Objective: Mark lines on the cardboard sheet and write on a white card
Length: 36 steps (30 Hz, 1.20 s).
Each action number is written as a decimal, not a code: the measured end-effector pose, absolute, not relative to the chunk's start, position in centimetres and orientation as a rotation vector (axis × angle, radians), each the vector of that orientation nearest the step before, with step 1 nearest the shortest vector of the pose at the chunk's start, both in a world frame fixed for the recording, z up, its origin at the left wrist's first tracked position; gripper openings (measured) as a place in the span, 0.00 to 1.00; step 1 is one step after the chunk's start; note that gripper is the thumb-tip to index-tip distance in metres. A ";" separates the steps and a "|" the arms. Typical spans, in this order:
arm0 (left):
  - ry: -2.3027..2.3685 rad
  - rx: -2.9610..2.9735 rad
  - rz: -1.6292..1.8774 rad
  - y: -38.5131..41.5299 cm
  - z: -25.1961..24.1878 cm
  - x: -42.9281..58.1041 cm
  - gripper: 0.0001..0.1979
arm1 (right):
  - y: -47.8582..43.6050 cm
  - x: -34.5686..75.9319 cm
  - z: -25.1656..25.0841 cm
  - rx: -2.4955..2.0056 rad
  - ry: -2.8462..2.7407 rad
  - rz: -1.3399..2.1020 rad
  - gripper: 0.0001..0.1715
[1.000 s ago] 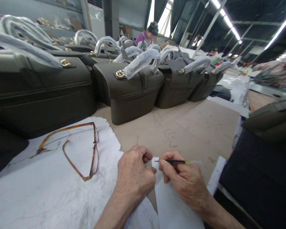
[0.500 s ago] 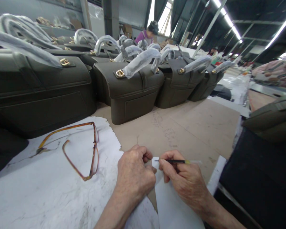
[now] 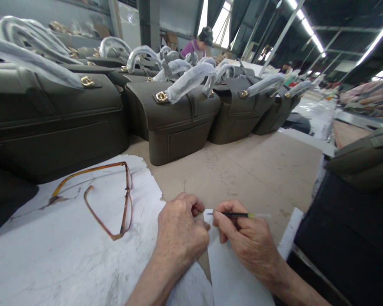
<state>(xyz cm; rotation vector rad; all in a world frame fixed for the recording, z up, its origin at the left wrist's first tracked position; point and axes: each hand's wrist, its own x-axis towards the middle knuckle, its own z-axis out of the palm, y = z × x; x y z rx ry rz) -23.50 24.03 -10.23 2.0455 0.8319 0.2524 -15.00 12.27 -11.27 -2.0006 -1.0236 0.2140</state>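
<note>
Unchanged: our right hand (image 3: pixel 247 238) pinches a pen (image 3: pixel 232 215) over paper (image 3: pixel 231 276); left hand (image 3: pixel 182 227) curls beside paper, hold unclear. Work seems paused.

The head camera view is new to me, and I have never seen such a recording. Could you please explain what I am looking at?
Gladly. There is no machine here: these are a person's two bare hands. Every picture comes from one camera worn on that person's head, looking forward and down.

The right hand holds a slim, dark pen-like tool, its tip over a white sheet. The left hand is curled beside it; whether its fingers grip anything is hidden.

To the left, glasses lie on white paper. Farther back, dark bags with wrapped handles stand close together.
</note>
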 end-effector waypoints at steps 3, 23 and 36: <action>0.838 2.053 0.251 24.0 -10.2 -23.5 0.08 | 12.2 -15.0 -11.2 -1.998 -1.019 0.220 0.13; 0.834 2.053 0.248 24.1 -10.4 -23.5 0.08 | 12.3 -14.9 -11.1 -1.985 -1.034 0.222 0.14; 0.838 2.045 0.252 24.1 -10.6 -23.5 0.09 | 12.4 -14.9 -11.1 -1.963 -1.058 0.204 0.20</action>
